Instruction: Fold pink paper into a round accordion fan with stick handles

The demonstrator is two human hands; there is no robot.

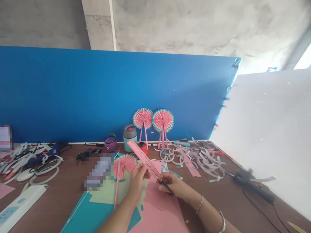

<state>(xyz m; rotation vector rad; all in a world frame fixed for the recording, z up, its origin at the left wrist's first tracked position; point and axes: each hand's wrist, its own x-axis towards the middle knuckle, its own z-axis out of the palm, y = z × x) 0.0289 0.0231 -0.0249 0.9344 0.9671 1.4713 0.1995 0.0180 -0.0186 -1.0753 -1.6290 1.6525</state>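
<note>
My left hand (pixel 139 176) pinches a long pink strip (pixel 141 153) with rows of small marks along it; whether it is paper or a ruler I cannot tell. It slants up to the left over the table. In my right hand (pixel 171 183) is a pair of scissors (pixel 167 187) with dark handles, its blades up against the strip's lower end. Below both hands lies a large pink paper sheet (pixel 162 207). Left of my left hand, a pleated pink paper fan (pixel 125 164) with a blue-green edge rests on pale green paper (pixel 100 195) and teal paper (pixel 92 215).
Two finished-looking round fans (pixel 163 120) lean on the blue partition (pixel 97 94). A flask (pixel 130 139), a red container (pixel 143 147) and a purple cup (pixel 110 143) stand before it. White strips (pixel 206 160) clutter the right; a glue gun (pixel 254 186) and power strip (pixel 20 207) flank the table.
</note>
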